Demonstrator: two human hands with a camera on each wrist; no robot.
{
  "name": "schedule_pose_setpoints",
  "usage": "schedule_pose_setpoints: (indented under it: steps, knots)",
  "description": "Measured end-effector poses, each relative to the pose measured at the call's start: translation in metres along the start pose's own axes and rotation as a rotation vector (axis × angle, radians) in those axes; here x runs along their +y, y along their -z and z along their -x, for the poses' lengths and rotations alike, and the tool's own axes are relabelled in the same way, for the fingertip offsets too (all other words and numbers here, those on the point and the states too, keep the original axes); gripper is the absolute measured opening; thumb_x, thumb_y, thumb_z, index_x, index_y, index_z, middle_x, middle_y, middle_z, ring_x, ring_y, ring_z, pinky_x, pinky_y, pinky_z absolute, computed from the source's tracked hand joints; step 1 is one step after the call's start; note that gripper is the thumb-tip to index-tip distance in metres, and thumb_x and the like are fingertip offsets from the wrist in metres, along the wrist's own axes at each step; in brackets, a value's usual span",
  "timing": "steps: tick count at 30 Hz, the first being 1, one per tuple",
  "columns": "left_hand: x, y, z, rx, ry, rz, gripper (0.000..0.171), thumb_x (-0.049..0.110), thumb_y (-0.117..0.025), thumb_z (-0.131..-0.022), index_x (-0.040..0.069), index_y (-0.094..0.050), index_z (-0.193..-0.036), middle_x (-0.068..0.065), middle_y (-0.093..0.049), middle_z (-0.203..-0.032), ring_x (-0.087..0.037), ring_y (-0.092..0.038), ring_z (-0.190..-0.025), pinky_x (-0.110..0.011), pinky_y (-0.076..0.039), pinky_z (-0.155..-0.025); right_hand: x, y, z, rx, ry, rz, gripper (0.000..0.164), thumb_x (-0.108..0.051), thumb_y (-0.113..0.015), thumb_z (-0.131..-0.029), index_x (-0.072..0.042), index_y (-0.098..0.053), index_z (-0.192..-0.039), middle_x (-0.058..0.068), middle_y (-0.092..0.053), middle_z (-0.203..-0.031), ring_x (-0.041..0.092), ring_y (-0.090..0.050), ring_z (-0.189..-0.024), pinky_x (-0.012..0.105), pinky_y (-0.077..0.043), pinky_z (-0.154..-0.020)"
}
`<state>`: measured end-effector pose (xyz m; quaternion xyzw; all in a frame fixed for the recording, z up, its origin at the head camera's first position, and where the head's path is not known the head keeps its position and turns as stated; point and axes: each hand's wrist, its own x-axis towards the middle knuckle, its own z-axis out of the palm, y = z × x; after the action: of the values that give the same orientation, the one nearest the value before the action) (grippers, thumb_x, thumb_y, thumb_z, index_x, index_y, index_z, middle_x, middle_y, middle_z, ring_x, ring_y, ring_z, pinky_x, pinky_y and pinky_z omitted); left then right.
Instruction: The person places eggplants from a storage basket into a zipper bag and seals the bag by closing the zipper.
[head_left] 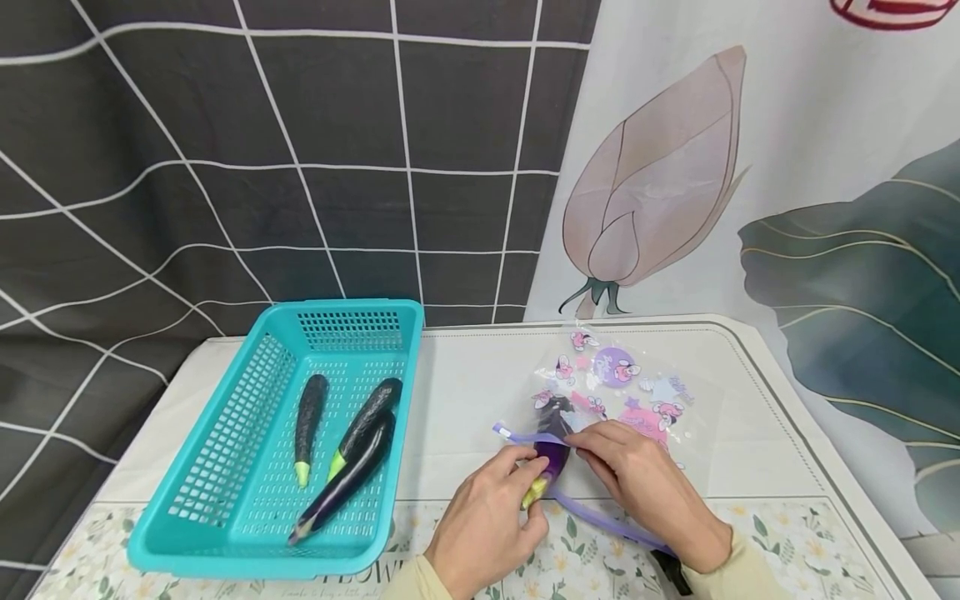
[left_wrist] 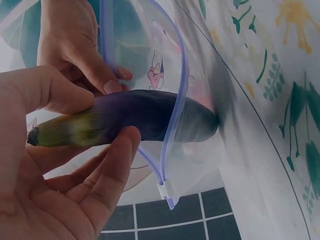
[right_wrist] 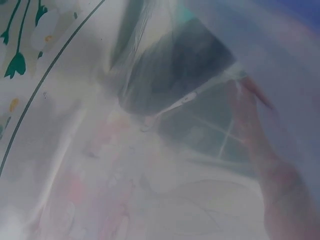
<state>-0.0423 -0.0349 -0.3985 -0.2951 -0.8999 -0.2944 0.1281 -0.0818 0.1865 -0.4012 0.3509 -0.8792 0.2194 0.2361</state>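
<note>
A dark purple eggplant [head_left: 552, 458] with a green stem end lies partly inside a clear zip bag [head_left: 652, 383] with pink and purple prints. My left hand [head_left: 487, 517] pinches it near the stem, thumb and fingers on opposite sides in the left wrist view. The blunt end sits past the purple zip strip [left_wrist: 178, 107]. At the mouth of the bag, my right hand [head_left: 637, 475] pinches the edge close beside the eggplant. Through hazy film, the right wrist view shows the eggplant's dark end [right_wrist: 170, 75] and a blurred finger [right_wrist: 255, 130].
To the left stands a turquoise basket [head_left: 247, 564] holding three eggplants [head_left: 348, 483]. White cloth with a floral front band covers the table [head_left: 465, 383]. Behind it hang a dark grid-patterned curtain [head_left: 345, 208] and a white one with a flower print [head_left: 652, 183].
</note>
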Motion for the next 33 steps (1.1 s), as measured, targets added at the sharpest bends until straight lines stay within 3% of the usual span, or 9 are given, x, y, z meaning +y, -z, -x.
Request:
schedule_pose_setpoints:
  steps: [13, 26, 33]
  knots:
    - [0.0017, -0.002, -0.0017, 0.006, 0.024, -0.004, 0.035, 0.008, -0.075, -0.081, 0.006, -0.072, -0.116, -0.005, -0.066, -0.117, -0.014, -0.067, -0.102, -0.029, -0.055, -0.086, -0.0013, 0.001, -0.0006, 0.0, 0.0, -0.004, 0.034, 0.005, -0.081, -0.074, -0.013, -0.075, -0.103, -0.006, -0.071, -0.098, 0.011, -0.067, -0.088, 0.03, -0.056, -0.072]
    - [0.0027, -0.0066, -0.003, 0.037, 0.024, -0.034, 0.03, 0.005, -0.08, -0.078, 0.008, -0.073, -0.106, -0.003, -0.069, -0.112, -0.014, -0.07, -0.094, -0.025, -0.056, -0.08, -0.0018, 0.0, -0.0008, -0.001, 0.008, -0.009, 0.033, 0.005, -0.08, -0.074, -0.012, -0.075, -0.102, -0.005, -0.071, -0.098, 0.011, -0.067, -0.088, 0.029, -0.056, -0.073]
    - [0.0041, -0.0064, -0.0054, 0.015, 0.049, -0.058, 0.033, 0.005, -0.082, -0.075, 0.01, -0.074, -0.107, -0.002, -0.07, -0.115, -0.015, -0.071, -0.095, -0.027, -0.057, -0.081, -0.0017, -0.0003, -0.0006, -0.002, 0.007, -0.01, 0.033, 0.005, -0.081, -0.074, -0.012, -0.075, -0.102, -0.005, -0.07, -0.099, 0.01, -0.067, -0.088, 0.029, -0.056, -0.073]
